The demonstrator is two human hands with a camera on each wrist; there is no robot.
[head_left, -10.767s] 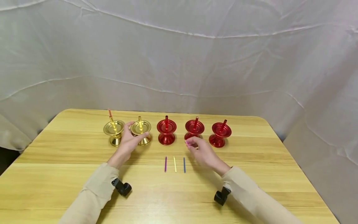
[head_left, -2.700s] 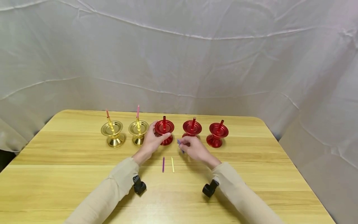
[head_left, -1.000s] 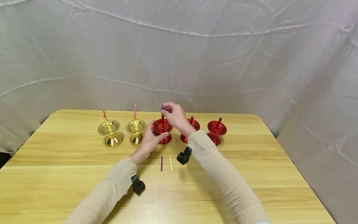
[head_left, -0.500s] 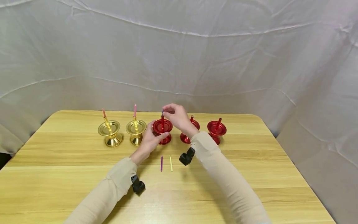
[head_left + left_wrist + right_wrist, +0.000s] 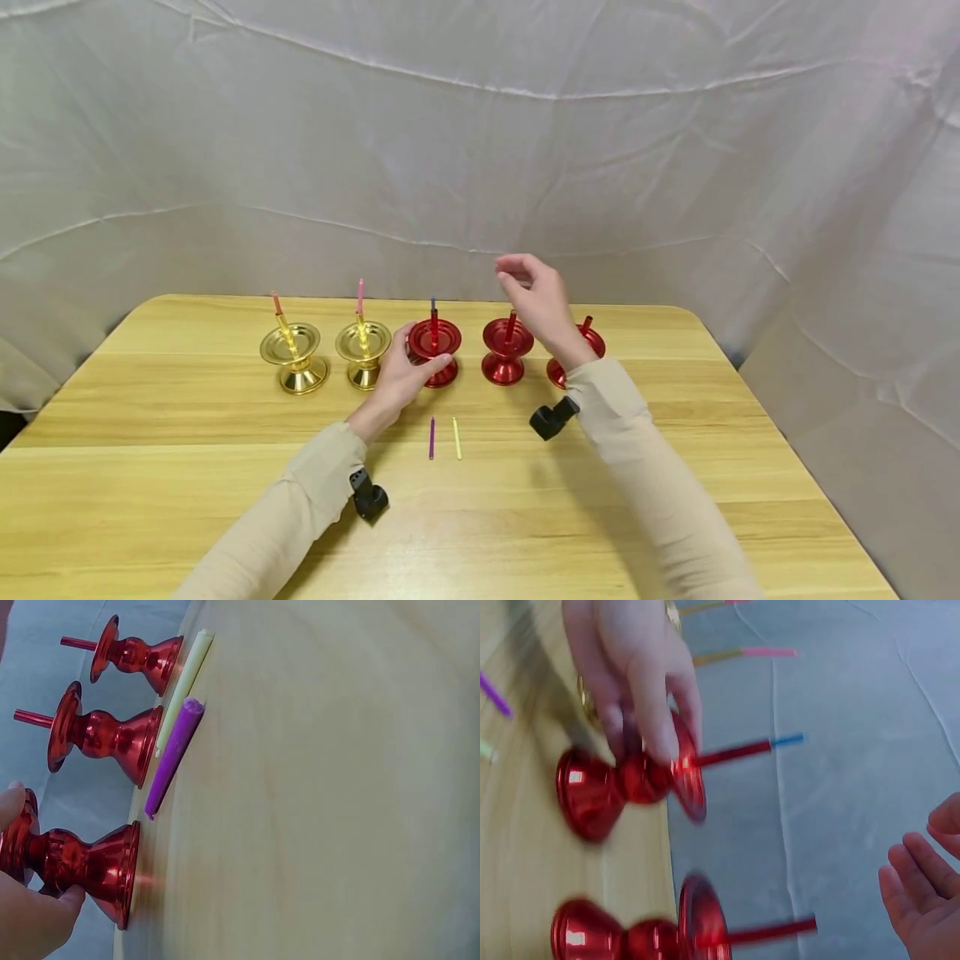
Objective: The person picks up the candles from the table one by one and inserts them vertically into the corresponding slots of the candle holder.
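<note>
The blue candle (image 5: pixel 432 302) stands in the stem of the nearest-to-centre red holder (image 5: pixel 446 342), third from the left in a row across the far part of the desk (image 5: pixel 225 492). Less of it shows above its stem than of the pink candle (image 5: pixel 360 296) to its left. It looks light, thin and stiff, likely smooth and easily snapped if bent, so a gentle pinch near the exposed tip, kept in line with the stem, should suit it. The holder looks like shiny metal or coated plastic, rigid and perhaps slippery; its waist, under the dish, seems the surest hold.

The left hand (image 5: pixel 401 377) grips that holder from the left and near side, fingers and thumb curled about it. The right hand (image 5: pixel 538 298) hangs in the air on the far side, above the second red holder (image 5: pixel 503 362); its fingers are loosely bent, thumb apart, with nothing between them.

Counted, there are five holders: two gold holders (image 5: pixel 302 379) on the left and three red. Candles number five: three upright, counting the orange-red candle (image 5: pixel 276 302) at far left, and two lying side by side, apart, on the near side of the row: purple candle (image 5: pixel 431 438) left, yellow candle (image 5: pixel 457 438) right.
</note>
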